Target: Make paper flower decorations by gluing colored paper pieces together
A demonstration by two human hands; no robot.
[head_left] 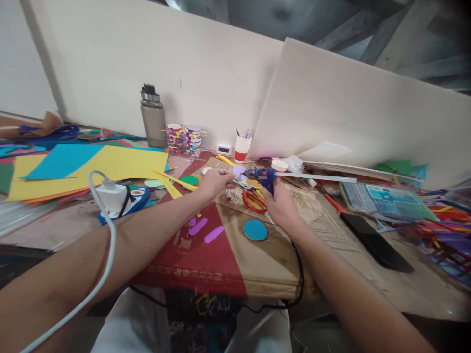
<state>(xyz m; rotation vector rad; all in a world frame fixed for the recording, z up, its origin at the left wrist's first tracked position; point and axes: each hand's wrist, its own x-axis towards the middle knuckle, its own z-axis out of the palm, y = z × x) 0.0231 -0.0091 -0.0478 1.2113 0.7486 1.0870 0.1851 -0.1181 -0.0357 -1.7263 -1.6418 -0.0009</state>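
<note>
The left hand [214, 184] pinches its fingers [225, 173] near the curled right hand [283, 208].

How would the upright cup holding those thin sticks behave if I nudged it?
The cup would probably tip easily, since the sticks poke above its rim and its base looks narrower. It seems paper-walled, so squeezing might dent it.

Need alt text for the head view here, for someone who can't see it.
A person's left hand holds a light-purple disc close to the tip of a blue glue gun, gripped in the right hand, a long white stick protruding from its back. Around them lie red-handled scissors, a blue disc and yellow sheets; a bottle stands behind.
</note>
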